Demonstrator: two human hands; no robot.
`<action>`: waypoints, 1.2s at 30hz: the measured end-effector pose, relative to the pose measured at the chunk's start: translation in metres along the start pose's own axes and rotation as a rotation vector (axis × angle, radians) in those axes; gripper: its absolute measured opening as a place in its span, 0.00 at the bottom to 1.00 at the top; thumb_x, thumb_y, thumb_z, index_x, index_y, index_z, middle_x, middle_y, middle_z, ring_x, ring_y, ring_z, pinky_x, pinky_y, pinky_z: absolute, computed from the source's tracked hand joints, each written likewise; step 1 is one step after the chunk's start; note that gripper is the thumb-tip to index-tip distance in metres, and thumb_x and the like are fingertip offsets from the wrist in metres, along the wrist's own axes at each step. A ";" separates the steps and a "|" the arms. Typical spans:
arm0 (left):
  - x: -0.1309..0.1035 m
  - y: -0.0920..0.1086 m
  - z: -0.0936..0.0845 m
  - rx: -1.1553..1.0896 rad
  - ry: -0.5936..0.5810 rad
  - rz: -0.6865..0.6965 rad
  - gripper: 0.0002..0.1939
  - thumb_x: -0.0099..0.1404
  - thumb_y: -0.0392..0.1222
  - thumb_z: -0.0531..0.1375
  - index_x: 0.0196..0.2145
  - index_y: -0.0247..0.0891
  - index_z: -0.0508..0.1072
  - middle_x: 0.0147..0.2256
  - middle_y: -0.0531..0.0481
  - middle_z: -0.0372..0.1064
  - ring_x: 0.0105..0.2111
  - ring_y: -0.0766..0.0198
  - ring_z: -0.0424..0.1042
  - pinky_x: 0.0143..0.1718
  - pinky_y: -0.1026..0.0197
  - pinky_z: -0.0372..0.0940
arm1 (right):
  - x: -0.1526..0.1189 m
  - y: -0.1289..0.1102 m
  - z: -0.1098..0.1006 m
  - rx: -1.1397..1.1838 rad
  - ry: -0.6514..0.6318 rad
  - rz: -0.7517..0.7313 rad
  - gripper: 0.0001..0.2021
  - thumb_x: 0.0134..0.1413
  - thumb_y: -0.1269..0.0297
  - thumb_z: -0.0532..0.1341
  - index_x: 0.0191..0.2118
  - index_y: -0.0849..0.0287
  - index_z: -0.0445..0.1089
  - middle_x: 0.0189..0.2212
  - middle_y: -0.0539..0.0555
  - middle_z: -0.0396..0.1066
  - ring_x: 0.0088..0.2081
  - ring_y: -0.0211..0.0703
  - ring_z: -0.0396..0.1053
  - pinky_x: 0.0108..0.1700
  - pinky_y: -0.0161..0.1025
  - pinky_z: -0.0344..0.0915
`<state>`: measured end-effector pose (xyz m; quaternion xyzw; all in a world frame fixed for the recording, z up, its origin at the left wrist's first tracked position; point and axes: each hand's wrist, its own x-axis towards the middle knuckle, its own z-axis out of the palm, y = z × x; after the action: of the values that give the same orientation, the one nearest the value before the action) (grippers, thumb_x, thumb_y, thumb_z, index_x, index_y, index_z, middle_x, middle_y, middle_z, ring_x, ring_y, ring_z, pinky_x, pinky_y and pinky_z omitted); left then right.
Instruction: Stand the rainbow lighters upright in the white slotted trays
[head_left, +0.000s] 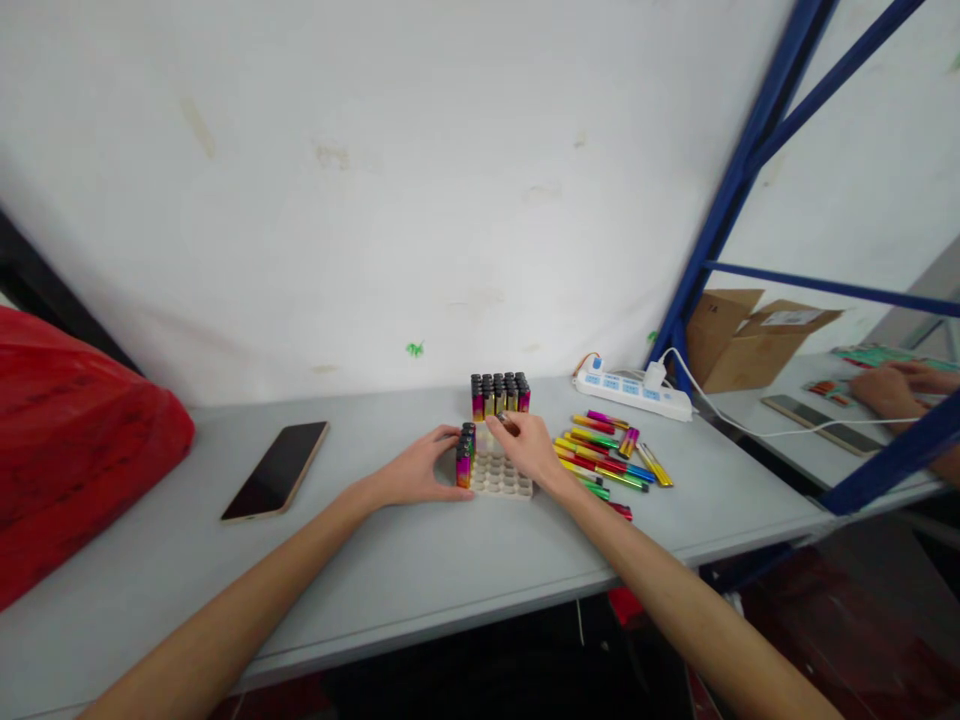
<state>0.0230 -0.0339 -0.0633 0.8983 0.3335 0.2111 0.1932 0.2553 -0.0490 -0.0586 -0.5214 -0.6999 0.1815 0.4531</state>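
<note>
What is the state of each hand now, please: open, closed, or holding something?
Left hand: open, at the left side of the holed tray, beside upright lighters.
Right hand: over the tray; whether its grip holds anything cannot be told.

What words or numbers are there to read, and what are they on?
Nothing reads for certain.
Cardboard box: a dark mark, perhaps "1A", too blurred.
White label on its flap: too small to read.
Power strip: no readable lettering.
Lighters: no readable words.
</note>
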 end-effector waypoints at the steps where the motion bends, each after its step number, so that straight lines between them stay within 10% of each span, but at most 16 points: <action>1: 0.000 0.000 0.000 -0.003 -0.002 -0.001 0.43 0.53 0.59 0.74 0.62 0.39 0.70 0.62 0.39 0.66 0.62 0.42 0.66 0.67 0.44 0.62 | 0.000 0.001 0.000 -0.013 0.003 0.019 0.24 0.62 0.51 0.57 0.19 0.55 0.53 0.16 0.44 0.52 0.23 0.35 0.52 0.28 0.37 0.45; 15: 0.001 -0.002 -0.006 -0.017 -0.036 -0.001 0.41 0.54 0.60 0.73 0.61 0.39 0.72 0.63 0.39 0.66 0.63 0.42 0.67 0.67 0.45 0.61 | 0.000 -0.001 -0.009 -0.098 -0.081 -0.283 0.19 0.75 0.52 0.47 0.33 0.55 0.64 0.34 0.53 0.69 0.40 0.43 0.67 0.45 0.39 0.62; 36: 0.003 -0.001 -0.005 -0.018 -0.041 -0.025 0.41 0.53 0.60 0.74 0.60 0.37 0.73 0.62 0.38 0.67 0.62 0.42 0.67 0.67 0.43 0.61 | 0.003 0.010 -0.016 -0.346 -0.261 -0.309 0.16 0.72 0.51 0.57 0.46 0.60 0.73 0.37 0.54 0.74 0.38 0.42 0.71 0.43 0.37 0.62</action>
<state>0.0217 -0.0300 -0.0589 0.8964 0.3388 0.1932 0.2106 0.2740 -0.0464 -0.0556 -0.4503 -0.8442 0.0535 0.2857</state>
